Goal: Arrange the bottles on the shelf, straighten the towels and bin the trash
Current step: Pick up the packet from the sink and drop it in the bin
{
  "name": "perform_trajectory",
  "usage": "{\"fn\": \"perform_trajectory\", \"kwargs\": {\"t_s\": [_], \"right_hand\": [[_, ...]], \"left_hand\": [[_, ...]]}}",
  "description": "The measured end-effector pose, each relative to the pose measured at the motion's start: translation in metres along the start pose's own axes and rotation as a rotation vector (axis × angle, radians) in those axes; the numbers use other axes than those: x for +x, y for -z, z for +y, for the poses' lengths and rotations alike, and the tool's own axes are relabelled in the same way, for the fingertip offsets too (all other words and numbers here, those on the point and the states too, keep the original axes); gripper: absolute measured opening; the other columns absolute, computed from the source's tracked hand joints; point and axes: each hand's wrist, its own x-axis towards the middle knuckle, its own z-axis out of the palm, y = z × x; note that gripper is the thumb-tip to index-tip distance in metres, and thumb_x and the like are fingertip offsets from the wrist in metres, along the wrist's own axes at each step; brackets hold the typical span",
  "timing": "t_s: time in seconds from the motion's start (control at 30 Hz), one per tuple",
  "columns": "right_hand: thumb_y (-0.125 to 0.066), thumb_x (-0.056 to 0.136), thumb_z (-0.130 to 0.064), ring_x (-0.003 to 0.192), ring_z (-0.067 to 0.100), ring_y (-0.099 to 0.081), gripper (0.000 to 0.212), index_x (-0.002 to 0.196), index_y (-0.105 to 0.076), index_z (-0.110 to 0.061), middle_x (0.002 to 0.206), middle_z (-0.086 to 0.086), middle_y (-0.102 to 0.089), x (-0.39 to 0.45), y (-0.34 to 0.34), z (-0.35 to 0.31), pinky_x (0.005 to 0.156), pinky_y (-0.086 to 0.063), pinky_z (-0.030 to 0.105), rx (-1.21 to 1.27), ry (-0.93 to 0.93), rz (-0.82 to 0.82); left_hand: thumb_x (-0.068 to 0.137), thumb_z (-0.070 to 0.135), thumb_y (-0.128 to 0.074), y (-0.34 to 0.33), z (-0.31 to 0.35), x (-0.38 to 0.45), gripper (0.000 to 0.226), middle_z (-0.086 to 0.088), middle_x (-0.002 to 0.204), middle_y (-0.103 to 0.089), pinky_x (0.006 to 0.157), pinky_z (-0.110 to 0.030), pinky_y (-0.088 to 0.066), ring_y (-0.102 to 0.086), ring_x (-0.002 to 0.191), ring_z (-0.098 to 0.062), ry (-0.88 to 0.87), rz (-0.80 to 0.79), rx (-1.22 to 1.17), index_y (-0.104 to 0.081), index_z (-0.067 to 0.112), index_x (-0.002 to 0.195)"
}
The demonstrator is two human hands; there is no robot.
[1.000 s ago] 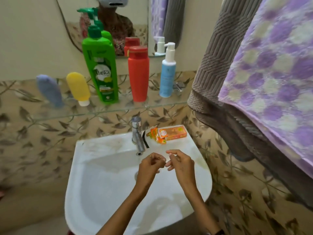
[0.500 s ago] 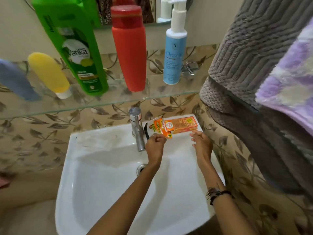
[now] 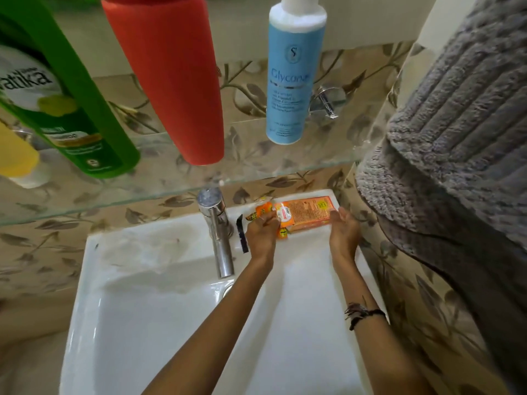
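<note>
Reaching forward over the white sink [image 3: 148, 323], both forearms stretch from the bottom edge of the view toward the back rim, roughly side by side. The left hand [image 3: 262, 233] lies knuckles up, its fingers curled down onto the small orange wrappers [image 3: 261, 210] and the left end of the orange packet [image 3: 306, 213]; it seems to pinch them, though the fingertips are too blurred to be sure of the grip. The right hand [image 3: 343, 230] stands on edge with the palm turned inward, fingers relaxed and nearly straight, touching the right end of the packet without closing round it. A dark thread band [image 3: 362, 313] circles the right wrist.

The packet and wrappers lie on the sink's back rim, in the right corner, just beside the steel tap [image 3: 218, 232]. A thin black strip [image 3: 242, 233] lies between the tap and the left hand.

Above, on the glass shelf [image 3: 256, 163], stand a green bottle [image 3: 85, 109], a red bottle [image 3: 176, 81] and a blue pump bottle [image 3: 293, 72], with a yellow bottle [image 3: 15, 155] at the far left edge. A grey ribbed towel [image 3: 456, 124] hangs at the right, over the patterned wall tiles [image 3: 422, 295].
</note>
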Motion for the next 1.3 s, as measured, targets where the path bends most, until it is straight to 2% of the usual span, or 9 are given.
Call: {"fn": "perform_trajectory", "kwargs": {"t_s": [0.13,0.27,0.37,0.43,0.5,0.67,0.8,1.03,1.3], "right_hand": [[-0.046,0.096,-0.022,0.127,0.029,-0.048,0.039,0.132,-0.049,-0.005,0.136,0.014,-0.052,-0.008,0.014,-0.001,0.1,-0.04,0.029,0.094,-0.076,-0.071],[-0.052,0.093,-0.014,0.126,0.028,-0.048,0.042,0.133,-0.048,-0.001,0.138,0.017,-0.05,-0.018,0.027,-0.01,0.108,-0.036,0.046,0.082,0.059,0.029],[-0.058,0.09,-0.015,0.098,0.023,-0.058,0.016,0.099,-0.069,-0.009,0.107,0.012,-0.069,-0.04,0.038,-0.017,0.091,-0.045,0.042,0.178,0.071,0.045],[-0.057,0.089,-0.01,0.096,0.02,-0.059,0.021,0.083,-0.066,-0.028,0.092,-0.008,-0.067,-0.062,0.048,-0.022,0.088,-0.046,0.038,0.226,0.109,0.001],[-0.054,0.088,-0.003,0.1,0.015,-0.057,0.03,0.087,-0.065,-0.031,0.097,-0.012,-0.065,-0.086,0.059,-0.023,0.086,-0.049,0.031,0.315,0.097,-0.018],[-0.052,0.09,-0.003,0.104,0.017,-0.058,0.033,0.122,-0.06,-0.005,0.119,0.007,-0.061,-0.15,0.075,-0.002,0.074,-0.052,0.022,0.389,0.022,-0.06],[-0.052,0.092,-0.009,0.095,0.012,-0.062,0.03,0.12,-0.062,-0.006,0.113,0.006,-0.063,-0.205,0.071,0.013,0.077,-0.052,0.023,0.397,0.014,-0.136],[-0.055,0.09,-0.01,0.088,0.003,-0.068,0.024,0.109,-0.067,-0.018,0.098,-0.007,-0.07,-0.293,0.036,0.028,0.071,-0.056,0.015,0.394,-0.022,-0.431],[-0.052,0.09,-0.003,0.1,0.005,-0.065,0.031,0.104,-0.066,-0.027,0.103,-0.009,-0.069,-0.382,-0.018,0.057,0.089,-0.052,0.016,0.307,-0.079,-0.71]], "left_hand": [[0.088,0.004,-0.058,0.005,0.007,-0.012,0.029,-0.01,0.11,-0.067,0.085,-0.028,-0.052,-0.062,0.094,-0.019,-0.042,-0.028,-0.019,-0.064,0.003,0.116],[0.091,0.008,-0.054,0.012,0.012,-0.029,0.029,-0.005,0.107,-0.067,0.077,-0.021,-0.048,-0.061,0.092,-0.015,-0.101,-0.111,0.014,-0.063,0.01,0.118],[0.093,0.011,-0.052,0.022,0.018,-0.045,0.028,-0.007,0.11,-0.065,0.076,-0.021,-0.049,-0.06,0.092,-0.016,-0.122,-0.147,-0.012,-0.061,0.011,0.119],[0.092,0.012,-0.053,0.033,0.019,-0.059,0.028,-0.008,0.106,-0.065,0.062,-0.014,-0.049,-0.06,0.081,-0.012,-0.141,-0.129,-0.002,-0.06,0.01,0.12],[0.091,0.015,-0.056,0.048,0.016,-0.077,0.031,-0.008,0.104,-0.066,0.058,-0.014,-0.047,-0.059,0.074,-0.007,-0.152,-0.118,0.0,-0.06,0.008,0.121],[0.089,0.017,-0.059,0.088,-0.001,-0.138,0.029,-0.007,0.094,-0.068,0.061,-0.017,-0.049,-0.061,0.07,-0.009,-0.148,-0.056,-0.075,-0.063,0.011,0.117],[0.089,0.019,-0.06,0.136,-0.02,-0.176,0.023,-0.006,0.091,-0.07,0.065,-0.023,-0.053,-0.065,0.072,-0.013,-0.18,0.038,-0.094,-0.067,0.017,0.11],[0.087,0.015,-0.063,0.251,-0.044,-0.219,0.019,0.007,0.076,-0.068,0.054,-0.011,-0.048,-0.06,0.062,-0.003,-0.235,0.277,-0.051,-0.069,0.022,0.103],[0.087,0.01,-0.061,0.36,-0.09,-0.253,0.02,0.018,0.062,-0.07,0.053,-0.009,-0.047,-0.059,0.055,0.007,-0.138,0.507,-0.141,-0.067,0.027,0.095]]}}
